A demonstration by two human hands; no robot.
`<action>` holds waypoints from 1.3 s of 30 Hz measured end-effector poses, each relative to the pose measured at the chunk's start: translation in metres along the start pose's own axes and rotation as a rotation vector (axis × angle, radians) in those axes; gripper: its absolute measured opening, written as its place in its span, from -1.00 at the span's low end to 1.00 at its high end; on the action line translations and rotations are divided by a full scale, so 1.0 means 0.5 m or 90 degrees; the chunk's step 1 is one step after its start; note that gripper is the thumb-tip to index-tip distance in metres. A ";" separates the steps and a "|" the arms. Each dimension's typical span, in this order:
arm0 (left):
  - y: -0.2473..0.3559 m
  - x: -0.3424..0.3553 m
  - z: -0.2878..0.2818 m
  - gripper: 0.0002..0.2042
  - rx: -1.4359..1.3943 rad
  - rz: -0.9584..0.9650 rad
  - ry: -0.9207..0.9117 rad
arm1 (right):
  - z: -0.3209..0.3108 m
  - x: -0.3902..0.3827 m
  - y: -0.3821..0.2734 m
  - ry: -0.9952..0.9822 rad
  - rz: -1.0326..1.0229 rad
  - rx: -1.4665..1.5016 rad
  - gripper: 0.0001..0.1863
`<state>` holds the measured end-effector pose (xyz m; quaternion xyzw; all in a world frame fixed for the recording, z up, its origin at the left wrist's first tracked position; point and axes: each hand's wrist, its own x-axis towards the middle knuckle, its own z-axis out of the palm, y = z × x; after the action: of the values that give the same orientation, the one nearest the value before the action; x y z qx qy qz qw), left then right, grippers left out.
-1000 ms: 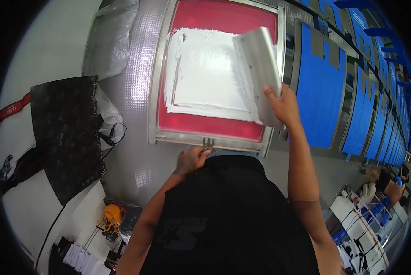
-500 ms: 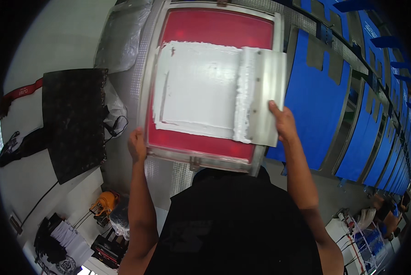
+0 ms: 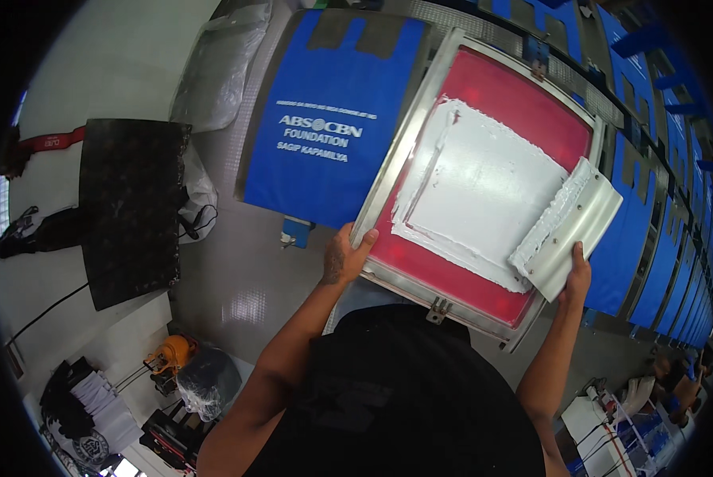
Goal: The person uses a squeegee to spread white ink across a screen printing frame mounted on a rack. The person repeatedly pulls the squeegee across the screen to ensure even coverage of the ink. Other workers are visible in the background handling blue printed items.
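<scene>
A silkscreen frame (image 3: 401, 151) with a metal border and red mesh is angled in front of me. White ink (image 3: 484, 191) covers a large block of the mesh. My left hand (image 3: 348, 256) grips the frame's near left corner, thumb on top. At the right side my right hand (image 3: 577, 278) holds a metal squeegee (image 3: 583, 222), its edge thick with white ink. The squeegee rests across the frame's right border; whether those fingers also hold the frame underneath is hidden. Left of the frame lies a blue fabric panel (image 3: 309, 187) with white print and dark grey parts.
More blue panels (image 3: 625, 246) lie in a long row to the right. Clear plastic sheeting (image 3: 217, 75) is at the far left, with a dark flat board (image 3: 130, 215) nearer. An orange machine (image 3: 171, 354) stands lower left. Other people (image 3: 682, 381) are at the lower right.
The frame has moved right and turned clockwise, uncovering the printed blue panel on the left. Both hands have travelled with it, the squeegee still in my right hand.
</scene>
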<state>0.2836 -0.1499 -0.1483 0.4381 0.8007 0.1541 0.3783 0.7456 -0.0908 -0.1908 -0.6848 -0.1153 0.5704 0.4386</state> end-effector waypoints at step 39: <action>0.089 -0.119 0.204 -0.62 0.258 0.262 0.303 | -0.073 0.182 -0.091 -0.208 -0.002 -0.275 -0.51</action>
<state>0.4048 -0.1818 -0.1627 0.6078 0.7756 0.1632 0.0483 0.8227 -0.0211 -0.2207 -0.6610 -0.3049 0.6349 0.2588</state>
